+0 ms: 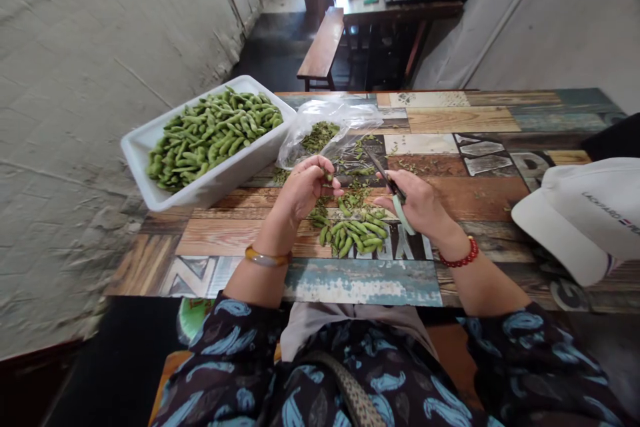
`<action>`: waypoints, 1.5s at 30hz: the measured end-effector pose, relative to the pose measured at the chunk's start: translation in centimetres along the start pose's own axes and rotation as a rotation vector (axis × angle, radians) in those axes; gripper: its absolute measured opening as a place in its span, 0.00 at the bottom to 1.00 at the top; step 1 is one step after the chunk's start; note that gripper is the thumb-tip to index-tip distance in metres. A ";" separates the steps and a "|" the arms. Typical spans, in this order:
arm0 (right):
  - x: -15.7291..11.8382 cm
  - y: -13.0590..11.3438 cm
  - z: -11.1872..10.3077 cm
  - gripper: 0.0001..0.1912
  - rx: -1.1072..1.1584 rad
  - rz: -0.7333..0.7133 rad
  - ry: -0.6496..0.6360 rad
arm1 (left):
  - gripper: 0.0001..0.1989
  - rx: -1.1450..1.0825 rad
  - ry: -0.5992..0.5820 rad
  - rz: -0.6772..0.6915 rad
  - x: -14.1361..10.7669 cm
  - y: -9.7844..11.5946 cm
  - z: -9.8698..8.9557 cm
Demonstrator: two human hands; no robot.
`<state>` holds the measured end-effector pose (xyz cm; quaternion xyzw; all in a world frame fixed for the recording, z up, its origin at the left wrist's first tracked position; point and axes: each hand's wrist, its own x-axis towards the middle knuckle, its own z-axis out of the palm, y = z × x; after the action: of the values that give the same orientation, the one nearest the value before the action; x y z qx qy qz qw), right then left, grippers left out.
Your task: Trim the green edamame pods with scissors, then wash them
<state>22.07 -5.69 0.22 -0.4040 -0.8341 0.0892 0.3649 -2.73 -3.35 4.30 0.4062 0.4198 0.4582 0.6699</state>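
My left hand [311, 185] is closed in a pinch around a small green pod, mostly hidden by the fingers, above the table. To its right, my right hand [413, 199] grips scissors [387, 180] with pale green handles, the blades pointing up and left. A small pile of green pods [354, 235] lies on the table below and between both hands. Trimmed green bits [357, 199] are scattered just beyond that pile. Behind my left hand, a clear plastic bag [350, 117] lies open with green scraps [320, 136] in it.
A white tub [220, 180] heaped with green pods [220, 137] stands at the table's left. A white cap [583, 217] lies at the right edge. Beyond the patterned wooden table [463, 120] are a bench [323, 45] and another cluttered table [400, 12].
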 end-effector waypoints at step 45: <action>0.0 -1.1 -0.3 0.29 0.075 -0.075 -0.103 | 0.16 0.194 -0.122 0.061 -0.6 -2.1 1.4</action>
<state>21.59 -6.43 0.89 -0.3534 -0.8624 0.1272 0.3393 -1.00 -4.62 2.88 0.5090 0.4080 0.4101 0.6374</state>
